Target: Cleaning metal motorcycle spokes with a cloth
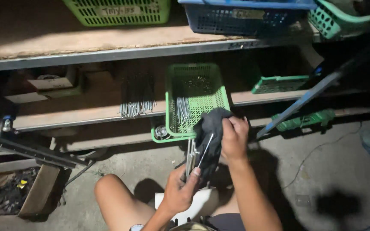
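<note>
Thin metal rods [190, 157], long, straight and shiny grey, stood in a small bunch in front of the person's knee [110, 188]. The left hand [180, 190] held the bunch near its lower end, with the fingers curled tight around it. One rod leaned away from the others, and its top went into a dark cloth [210, 132]. The cloth looked soft and crumpled. The right hand [235, 139] was closed around the cloth, with the fingers together and squeezing it on the rod.

Just behind the hands, a green plastic basket [195, 81] stuck out from a low wooden shelf [73, 114]. The basket had walls full of little holes, like a net. More of the same thin rods lay inside it. Another pile of rods [137, 102] lay flat on the shelf to the left, with their shiny ends lined up at the edge.

Higher up, on a flat board, sat another green basket [118, 10] and a blue one [245, 17], both with netted sides. A brown cardboard box [39, 192] with dark bits inside sat on the rough grey floor [322, 179] at the left. A blue metal bar [309, 98] leaned against the shelves on the right.
</note>
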